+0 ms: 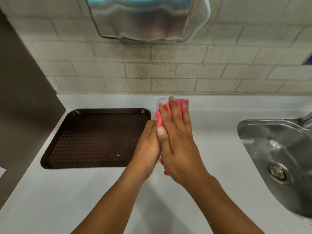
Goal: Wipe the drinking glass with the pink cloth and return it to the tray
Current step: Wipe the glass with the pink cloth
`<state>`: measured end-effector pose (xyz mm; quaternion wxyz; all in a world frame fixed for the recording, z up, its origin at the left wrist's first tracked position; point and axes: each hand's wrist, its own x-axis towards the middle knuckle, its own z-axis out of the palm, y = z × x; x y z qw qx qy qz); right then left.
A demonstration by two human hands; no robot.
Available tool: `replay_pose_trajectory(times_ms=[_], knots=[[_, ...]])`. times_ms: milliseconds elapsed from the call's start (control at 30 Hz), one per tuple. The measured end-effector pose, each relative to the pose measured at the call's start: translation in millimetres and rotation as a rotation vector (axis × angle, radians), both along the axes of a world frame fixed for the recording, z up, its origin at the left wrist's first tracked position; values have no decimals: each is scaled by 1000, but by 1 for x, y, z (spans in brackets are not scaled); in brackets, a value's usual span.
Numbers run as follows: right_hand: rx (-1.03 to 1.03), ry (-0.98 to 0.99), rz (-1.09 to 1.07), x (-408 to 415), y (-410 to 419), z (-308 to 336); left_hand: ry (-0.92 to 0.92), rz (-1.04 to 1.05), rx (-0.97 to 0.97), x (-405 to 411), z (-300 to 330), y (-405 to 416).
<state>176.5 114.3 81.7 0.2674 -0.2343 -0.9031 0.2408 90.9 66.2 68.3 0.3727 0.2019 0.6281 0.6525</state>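
Glass: the clear drinking glass was held above the pale tabletop, tilted with its open rim pointing away from the person toward the wall; only the rim and a strip of its left side showed, the rest being covered by cloth and hands.
Cloth: the pink cloth was wrapped over the top and side of the glass, with one corner sticking out past the fingertips and a small bit showing under the right palm.
Left hand: the left hand was clenched around the lower end of the glass; its fingers were mostly hidden behind the right hand.
Right hand: the right hand lay flat over the cloth, its fingers stretched along the glass and pressing the cloth against it, the thumb resting on the left hand.
Position: the glass was off the tray, just beside its right far corner, between tray and sink.
Tray: the dark brown rectangular plastic tray sat on the tabletop to the left, holding nothing but a few pale specks near its front right.
Sink: the stainless steel sink at the right held only its round drain strainer.
Wall: pale brick tiles ran behind the tabletop, with a shiny metal dispenser mounted above.
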Motion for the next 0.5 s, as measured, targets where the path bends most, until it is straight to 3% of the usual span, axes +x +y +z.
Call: replay_pose_trajectory(times_ms=[167,333,500], knots=[[-231,135,50,-5,29,22,55,3,15,1,5,0],[-915,463,35,-5,62,19,-133,-14,34,15,-3,-2],[-1256,487,-182,7,36,4,-252,4,47,13,-1,-2]])
